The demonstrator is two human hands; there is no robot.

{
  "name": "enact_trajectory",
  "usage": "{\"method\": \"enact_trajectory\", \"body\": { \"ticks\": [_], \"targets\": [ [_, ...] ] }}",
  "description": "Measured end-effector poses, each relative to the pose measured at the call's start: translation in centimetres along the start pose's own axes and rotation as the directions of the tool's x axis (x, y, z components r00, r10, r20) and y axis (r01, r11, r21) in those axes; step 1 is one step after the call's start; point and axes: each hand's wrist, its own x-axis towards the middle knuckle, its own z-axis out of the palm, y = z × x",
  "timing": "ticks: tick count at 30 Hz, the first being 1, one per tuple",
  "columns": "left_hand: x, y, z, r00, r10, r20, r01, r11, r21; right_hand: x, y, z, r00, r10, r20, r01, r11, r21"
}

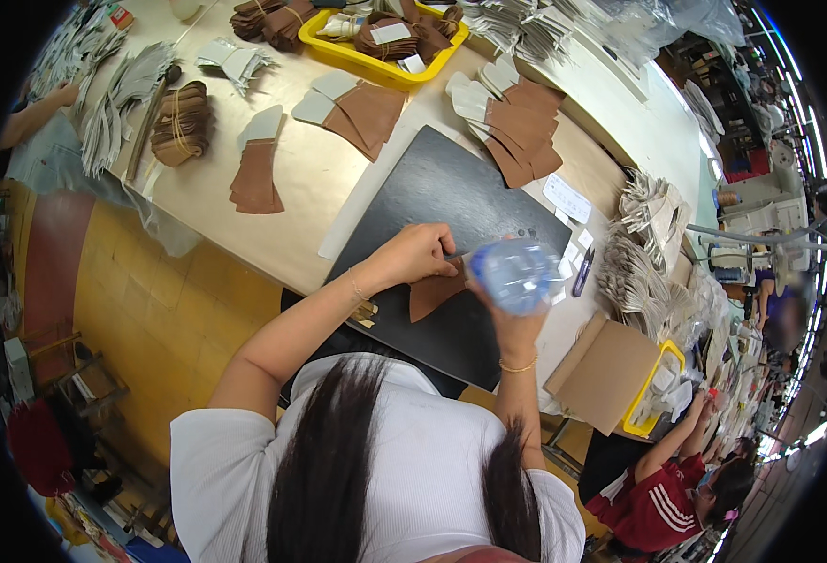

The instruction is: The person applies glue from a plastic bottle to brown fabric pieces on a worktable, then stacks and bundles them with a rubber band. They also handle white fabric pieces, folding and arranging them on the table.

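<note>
My left hand (415,255) is over the near half of the black board (432,192), fingers bent to a narrow gap and touching the upper edge of a brown piece (435,296); I cannot tell whether I pinch it or only press it down. The piece lies flat near the board's near edge. My right hand (511,317) is wrapped around a clear bottle (519,274), blurred, above the board's right side, hiding part of my fingers. The board sits at the near edge of the bench (306,230). Just past its far edge I have a fan of brown-and-grey pieces (523,127), and toward the bench's left end a single two-tone piece (258,175) and a tied brown bundle (182,122). A yellow tray (381,68) stands toward the bench's far edge. Beside the board's right edge lie a pen (582,272) and stacked grey pieces (631,281).
</note>
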Motion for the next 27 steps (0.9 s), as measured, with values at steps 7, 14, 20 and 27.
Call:
{"method": "enact_trajectory", "body": {
  "ticks": [7,14,20,27],
  "targets": [
    [0.3,-0.2,0.1,0.999,0.040,-0.008,-0.040,0.999,0.017,0.1,1.8,-0.5,0.989,-0.015,-0.148,0.014,1.000,-0.009],
    [0.1,-0.2,0.0,1.000,0.020,-0.005,-0.020,1.000,-0.013,1.6,1.6,-1.4,0.997,0.013,-0.078,-0.023,0.990,-0.137],
    [0.2,0.1,-0.1,1.000,0.003,0.012,-0.003,1.000,-0.014,2.5,0.6,-1.9,0.907,0.031,-0.419,0.048,0.983,0.177],
    [0.2,-0.1,-0.1,0.999,0.007,0.047,-0.008,1.000,0.029,1.1,0.9,1.0,0.984,-0.174,-0.035,0.171,0.982,-0.083]
  ]
}}
